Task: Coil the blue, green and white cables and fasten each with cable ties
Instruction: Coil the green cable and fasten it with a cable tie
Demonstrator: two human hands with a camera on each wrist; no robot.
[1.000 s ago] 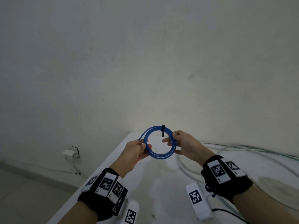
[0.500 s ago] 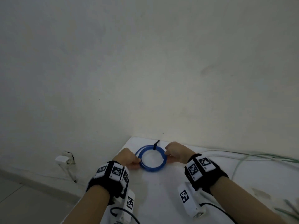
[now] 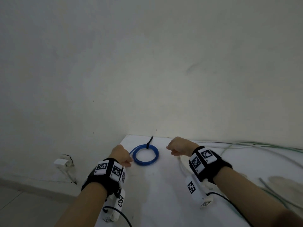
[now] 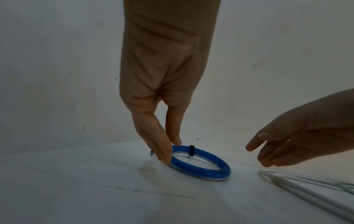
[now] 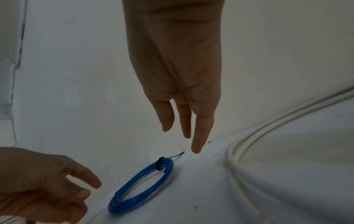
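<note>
The blue cable (image 3: 145, 162) lies flat on the white table (image 3: 164, 194) near its far left corner, wound into a ring and bound by a black cable tie (image 3: 148, 145) whose tail points at the wall. My left hand (image 3: 129, 161) hangs at the ring's left edge; in the left wrist view its straight fingertips (image 4: 166, 156) touch the coil (image 4: 224, 168). To the right of the ring, my right hand (image 3: 170, 149) hovers with its fingers (image 5: 197, 145) straight, holding nothing. A white cable (image 3: 182, 166) and a green cable (image 3: 246, 143) lie loose on the right.
The table's left edge drops to the floor just left of my left hand. A wall socket (image 3: 63, 162) with a dangling lead sits low on the wall. The wall rises right behind the table. More cable lengths (image 3: 270, 190) lie at the right edge.
The blue coil came down from mid-air onto the table. Both hands released it, and the right hand drew away to the right.
</note>
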